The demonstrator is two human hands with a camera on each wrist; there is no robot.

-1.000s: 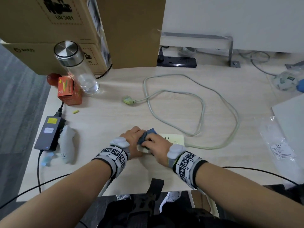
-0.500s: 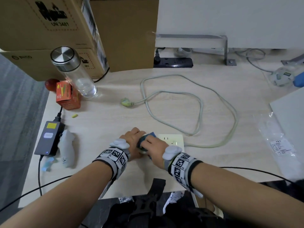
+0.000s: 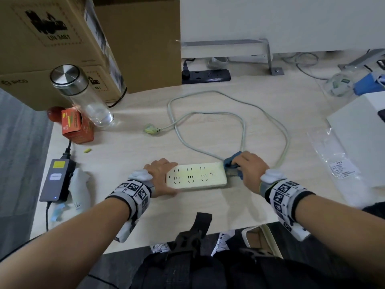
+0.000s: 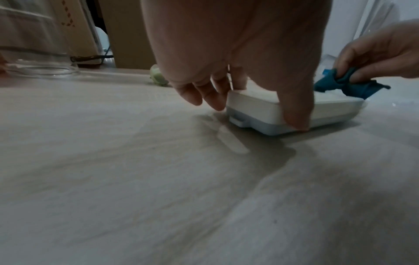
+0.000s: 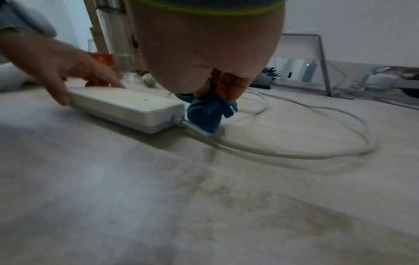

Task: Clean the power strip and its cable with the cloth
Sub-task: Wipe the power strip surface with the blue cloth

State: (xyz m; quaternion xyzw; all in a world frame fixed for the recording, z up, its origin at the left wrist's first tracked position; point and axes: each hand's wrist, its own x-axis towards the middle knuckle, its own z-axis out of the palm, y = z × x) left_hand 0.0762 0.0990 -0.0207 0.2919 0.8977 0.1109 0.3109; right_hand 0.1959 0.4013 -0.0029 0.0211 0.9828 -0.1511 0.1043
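A cream power strip (image 3: 195, 177) lies flat on the pale wooden table (image 3: 125, 155), sockets up. My left hand (image 3: 161, 177) grips its left end; in the left wrist view the thumb (image 4: 297, 114) presses the near side of the strip (image 4: 256, 107) while the fingers (image 4: 215, 100) curl over the far side. My right hand (image 3: 249, 168) pinches a bunched blue cloth (image 3: 231, 162) at the strip's right end. There the cloth (image 5: 205, 114) rests on the grey cable (image 5: 294, 155) just where it leaves the strip (image 5: 127, 105). The cable (image 3: 242, 130) loops away to its plug (image 3: 151, 128).
Cardboard boxes (image 3: 62, 38) stand at the back left, with a glass bottle (image 3: 83, 97) and an orange carton (image 3: 77, 128) before them. A laptop charger (image 3: 57, 180) lies at the left edge. A black power strip (image 3: 206, 76) sits at the back, a white box (image 3: 362, 132) and plastic bag (image 3: 333, 163) right.
My right hand has slid the cloth rightward from the strip's left end to its cable end, uncovering the sockets. The left hand stays at the left end.
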